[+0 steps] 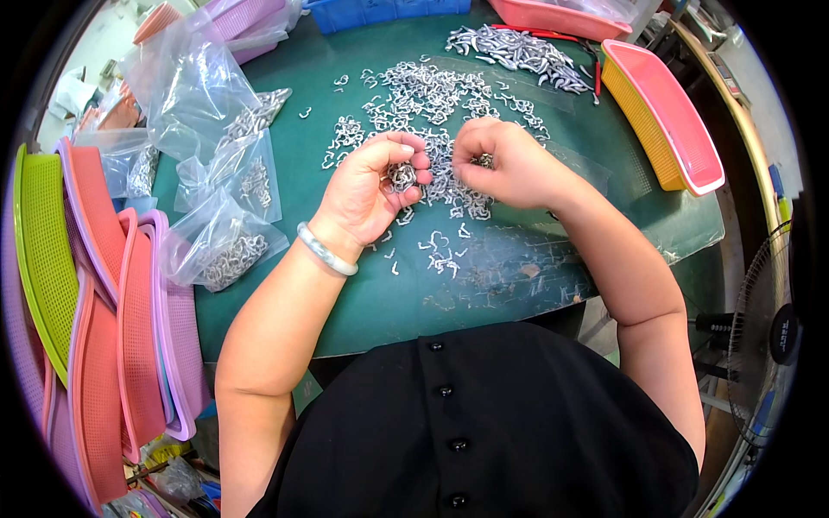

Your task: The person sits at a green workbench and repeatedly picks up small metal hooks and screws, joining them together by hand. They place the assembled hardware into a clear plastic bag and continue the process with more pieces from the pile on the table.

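Note:
My left hand, a pale bangle on its wrist, is turned palm up with the fingers curled around a clump of small silvery metal hooks. Just right of it, my right hand is closed, thumb against the bent fingers. A few similar metal pieces show inside its curl; the fingertips are partly hidden. Both hands are above a spread pile of the same curved hooks on the green tabletop. Several loose hooks lie nearer to me.
Clear plastic bags of metal parts lie at the left, beside stacked coloured baskets. Grey elongated pieces are heaped at the back right, next to red-handled pliers. A pink-and-yellow basket and a fan are on the right.

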A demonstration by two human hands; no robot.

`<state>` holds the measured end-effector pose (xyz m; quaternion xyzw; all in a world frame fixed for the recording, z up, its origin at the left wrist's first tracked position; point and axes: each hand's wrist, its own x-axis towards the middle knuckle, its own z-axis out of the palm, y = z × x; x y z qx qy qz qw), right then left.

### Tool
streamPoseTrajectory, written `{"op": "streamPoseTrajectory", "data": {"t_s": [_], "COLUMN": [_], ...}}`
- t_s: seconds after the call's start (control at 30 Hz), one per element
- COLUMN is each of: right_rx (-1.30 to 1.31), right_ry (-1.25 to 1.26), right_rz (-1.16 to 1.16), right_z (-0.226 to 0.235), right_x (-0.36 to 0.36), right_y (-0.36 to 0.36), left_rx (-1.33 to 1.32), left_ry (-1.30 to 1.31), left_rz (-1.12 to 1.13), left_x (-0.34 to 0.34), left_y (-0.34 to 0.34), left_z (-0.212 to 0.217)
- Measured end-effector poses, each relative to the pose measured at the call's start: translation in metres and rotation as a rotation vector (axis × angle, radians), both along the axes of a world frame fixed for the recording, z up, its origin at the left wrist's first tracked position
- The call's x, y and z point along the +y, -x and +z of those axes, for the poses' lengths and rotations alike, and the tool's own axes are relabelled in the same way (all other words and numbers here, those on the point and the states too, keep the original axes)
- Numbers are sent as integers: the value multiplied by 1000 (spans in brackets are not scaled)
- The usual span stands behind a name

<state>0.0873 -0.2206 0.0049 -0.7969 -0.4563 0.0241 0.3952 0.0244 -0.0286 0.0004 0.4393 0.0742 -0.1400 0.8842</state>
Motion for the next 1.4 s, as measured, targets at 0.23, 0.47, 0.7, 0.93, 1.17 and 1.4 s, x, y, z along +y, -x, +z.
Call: {"op": "streamPoseTrajectory", "data": {"t_s": [0.23, 0.47, 0.7, 0.93, 1.17, 1.4], "right_rx": [437, 564, -247, -315, -295, -271], "right_ry": [-87, -85, 67, 120, 79, 75], "right_rz": [-110, -99, -40, -15, -32, -35], "right_z": [11, 13, -1, -5, -7, -6], "right_x": [-2, 0, 2, 7, 8, 9], "right_y": [2, 4, 0, 3, 3, 1], "left_rx": [5, -53, 23, -6, 19, 28], "left_ry": [-200, -282, -69, -37, -135, -179], "left_rz": [-44, -81, 42, 34, 53, 44], "left_x": [-3, -11, -2, 2, 1, -1], "left_y": [1, 5, 0, -1, -1, 1], "left_z": [2, 4, 2, 0, 0, 3]}}
